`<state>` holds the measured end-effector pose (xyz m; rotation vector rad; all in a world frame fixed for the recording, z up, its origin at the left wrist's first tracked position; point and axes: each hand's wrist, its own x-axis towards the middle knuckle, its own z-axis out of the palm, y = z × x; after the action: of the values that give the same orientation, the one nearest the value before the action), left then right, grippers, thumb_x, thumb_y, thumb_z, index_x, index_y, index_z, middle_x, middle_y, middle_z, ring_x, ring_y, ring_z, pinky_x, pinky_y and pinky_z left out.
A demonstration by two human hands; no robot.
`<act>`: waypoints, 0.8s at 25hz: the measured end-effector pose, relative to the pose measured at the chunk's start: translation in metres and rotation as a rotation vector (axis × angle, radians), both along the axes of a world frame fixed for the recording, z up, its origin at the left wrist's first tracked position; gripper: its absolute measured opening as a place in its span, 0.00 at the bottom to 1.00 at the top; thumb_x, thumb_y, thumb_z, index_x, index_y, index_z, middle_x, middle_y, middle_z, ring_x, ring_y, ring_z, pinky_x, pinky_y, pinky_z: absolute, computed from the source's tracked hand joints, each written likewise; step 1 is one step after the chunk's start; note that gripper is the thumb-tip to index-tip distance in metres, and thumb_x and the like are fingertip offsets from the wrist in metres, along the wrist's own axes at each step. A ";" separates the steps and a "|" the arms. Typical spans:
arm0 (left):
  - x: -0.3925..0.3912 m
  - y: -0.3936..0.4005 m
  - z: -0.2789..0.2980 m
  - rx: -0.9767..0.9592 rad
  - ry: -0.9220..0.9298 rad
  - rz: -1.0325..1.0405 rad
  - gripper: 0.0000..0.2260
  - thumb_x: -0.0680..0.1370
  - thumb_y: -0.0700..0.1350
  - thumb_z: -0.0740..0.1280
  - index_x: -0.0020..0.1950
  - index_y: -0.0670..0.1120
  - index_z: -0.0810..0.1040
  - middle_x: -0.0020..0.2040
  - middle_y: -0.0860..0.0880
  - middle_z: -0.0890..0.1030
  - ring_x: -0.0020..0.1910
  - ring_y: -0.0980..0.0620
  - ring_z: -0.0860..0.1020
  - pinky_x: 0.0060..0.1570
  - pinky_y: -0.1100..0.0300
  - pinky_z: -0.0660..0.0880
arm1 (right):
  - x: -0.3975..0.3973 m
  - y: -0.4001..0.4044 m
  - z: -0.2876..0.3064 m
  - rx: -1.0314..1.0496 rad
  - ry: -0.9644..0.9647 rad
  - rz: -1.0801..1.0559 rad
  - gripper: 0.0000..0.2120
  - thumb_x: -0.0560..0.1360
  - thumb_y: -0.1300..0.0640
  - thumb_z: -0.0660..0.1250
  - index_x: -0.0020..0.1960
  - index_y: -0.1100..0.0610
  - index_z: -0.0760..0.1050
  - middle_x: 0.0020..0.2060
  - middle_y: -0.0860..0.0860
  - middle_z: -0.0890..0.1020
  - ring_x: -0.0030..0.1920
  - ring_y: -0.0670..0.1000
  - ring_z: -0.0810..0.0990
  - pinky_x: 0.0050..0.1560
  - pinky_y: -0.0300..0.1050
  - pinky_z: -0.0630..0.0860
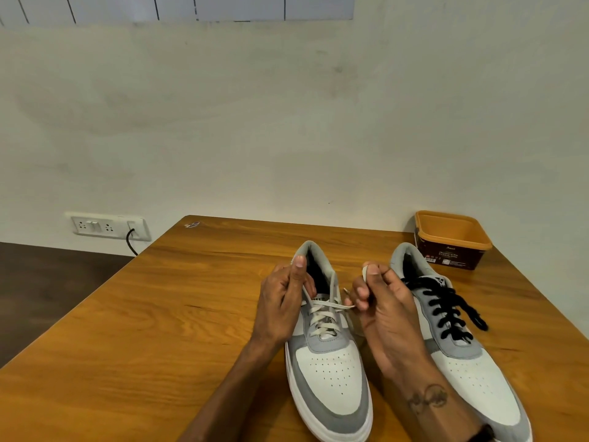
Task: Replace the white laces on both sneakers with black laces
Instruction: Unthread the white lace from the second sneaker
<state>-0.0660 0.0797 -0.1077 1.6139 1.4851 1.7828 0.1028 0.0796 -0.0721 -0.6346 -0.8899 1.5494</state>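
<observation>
Head view: wooden table (159, 314) runs wide and bare to the left; an orange tub (452, 240) sits at its far right corner. Two sneakers side by side, toes toward the wearer. Left sneaker (328, 371) carries the white lace (322, 317); right sneaker (471, 362) carries the black lace (449, 311). Left hand (280, 301) and right hand (382, 307), fingers curled, each pinch a white lace end above the left sneaker's tongue.

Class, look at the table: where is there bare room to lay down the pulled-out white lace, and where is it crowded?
Bare wood lies left of the white-laced sneaker out to the table edge, and behind both shoes. It is crowded between that sneaker and the black-laced sneaker, and by the tub.
</observation>
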 end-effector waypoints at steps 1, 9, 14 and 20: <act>0.000 0.001 0.000 -0.003 -0.002 0.001 0.27 0.85 0.65 0.54 0.37 0.51 0.80 0.37 0.49 0.82 0.40 0.46 0.81 0.46 0.36 0.77 | 0.002 0.000 -0.002 0.067 -0.115 -0.035 0.06 0.83 0.53 0.66 0.54 0.55 0.76 0.33 0.51 0.73 0.33 0.49 0.70 0.40 0.47 0.76; 0.000 -0.003 0.000 -0.071 -0.085 -0.044 0.36 0.82 0.73 0.50 0.42 0.43 0.79 0.39 0.44 0.82 0.42 0.41 0.81 0.51 0.35 0.76 | 0.004 -0.004 -0.016 0.852 -1.180 -0.177 0.11 0.81 0.45 0.70 0.63 0.43 0.82 0.43 0.33 0.72 0.47 0.36 0.74 0.41 0.29 0.69; 0.002 -0.008 0.008 -0.046 -0.124 -0.102 0.40 0.81 0.74 0.48 0.39 0.39 0.78 0.37 0.43 0.81 0.40 0.41 0.79 0.49 0.41 0.76 | 0.002 -0.004 -0.015 0.808 -1.129 -0.132 0.04 0.83 0.47 0.67 0.52 0.44 0.80 0.46 0.39 0.75 0.48 0.43 0.77 0.45 0.38 0.75; 0.002 -0.010 0.008 -0.045 -0.119 -0.097 0.40 0.81 0.74 0.46 0.36 0.42 0.78 0.36 0.43 0.81 0.39 0.42 0.80 0.49 0.40 0.77 | 0.002 -0.005 -0.004 0.224 -0.355 -0.029 0.10 0.85 0.50 0.64 0.55 0.54 0.80 0.51 0.55 0.87 0.53 0.56 0.87 0.55 0.55 0.83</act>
<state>-0.0638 0.0698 -0.0993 1.5045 1.3604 1.7478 0.1043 0.0749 -0.0758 -0.7681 -1.2954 1.3070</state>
